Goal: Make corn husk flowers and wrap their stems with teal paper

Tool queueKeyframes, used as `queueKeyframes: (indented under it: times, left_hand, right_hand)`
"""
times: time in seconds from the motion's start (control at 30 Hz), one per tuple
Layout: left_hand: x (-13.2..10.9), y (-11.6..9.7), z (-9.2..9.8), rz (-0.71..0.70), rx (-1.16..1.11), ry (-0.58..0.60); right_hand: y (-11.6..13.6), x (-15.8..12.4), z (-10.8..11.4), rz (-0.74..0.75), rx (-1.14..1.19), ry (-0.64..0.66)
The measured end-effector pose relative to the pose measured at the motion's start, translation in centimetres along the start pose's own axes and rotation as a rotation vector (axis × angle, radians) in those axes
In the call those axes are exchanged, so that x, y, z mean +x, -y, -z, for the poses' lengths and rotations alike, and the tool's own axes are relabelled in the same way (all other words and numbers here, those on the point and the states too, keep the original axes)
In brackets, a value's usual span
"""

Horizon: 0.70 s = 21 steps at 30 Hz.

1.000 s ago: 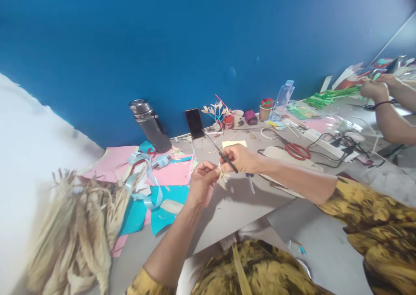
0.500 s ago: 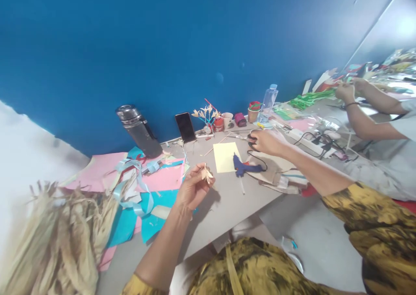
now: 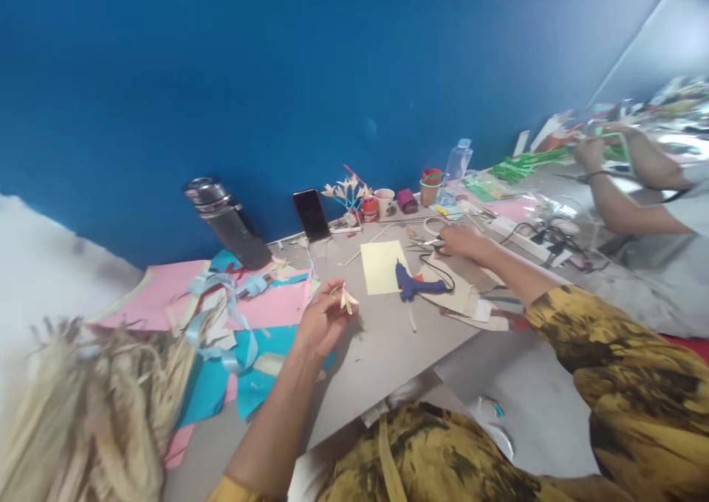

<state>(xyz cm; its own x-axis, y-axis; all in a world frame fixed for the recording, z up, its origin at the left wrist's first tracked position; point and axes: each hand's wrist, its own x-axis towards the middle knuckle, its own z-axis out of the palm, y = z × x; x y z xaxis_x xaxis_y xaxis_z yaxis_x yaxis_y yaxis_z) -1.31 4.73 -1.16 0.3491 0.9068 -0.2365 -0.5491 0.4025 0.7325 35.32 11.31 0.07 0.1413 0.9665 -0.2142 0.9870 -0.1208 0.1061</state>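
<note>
My left hand (image 3: 326, 321) is raised over the near part of the table, fingertips pinching a small cream flower (image 3: 348, 300) with narrow, pointed petals. Over on the right, my right hand (image 3: 462, 242) reaches across the table with its fingers closed at the dark handle of a pair of scissors (image 3: 424, 244), the blades pointing left. Between the hands lie a pale yellow paper square (image 3: 382, 266) and a blue glue gun (image 3: 418, 286), its black cord curling toward the scissors. A white glue stick (image 3: 412, 320) pokes out behind the gun.
At the back stand a dark flask (image 3: 230, 225), a phone (image 3: 311, 214), cream flowers (image 3: 348, 192), a paper cup (image 3: 384, 201) and a clear bottle (image 3: 457, 166). Dried husks (image 3: 111, 406) and coloured paper lie left. A power strip (image 3: 529, 242) and another person's hands (image 3: 592, 151) are right.
My right hand has shifted slightly right and down, and more of the scissors shows. A white tape ring behind them is now visible. My left hand still holds the flower, turned a little.
</note>
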Motion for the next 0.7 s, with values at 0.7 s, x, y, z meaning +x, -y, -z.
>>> queueKeyframes:
  times: [0.7]
  left_hand:
    - [0.3,0.5,0.9,-0.045,0.066,0.132]
  right_hand:
    - [-2.0,2.5,-1.2,0.053,0.378,0.101]
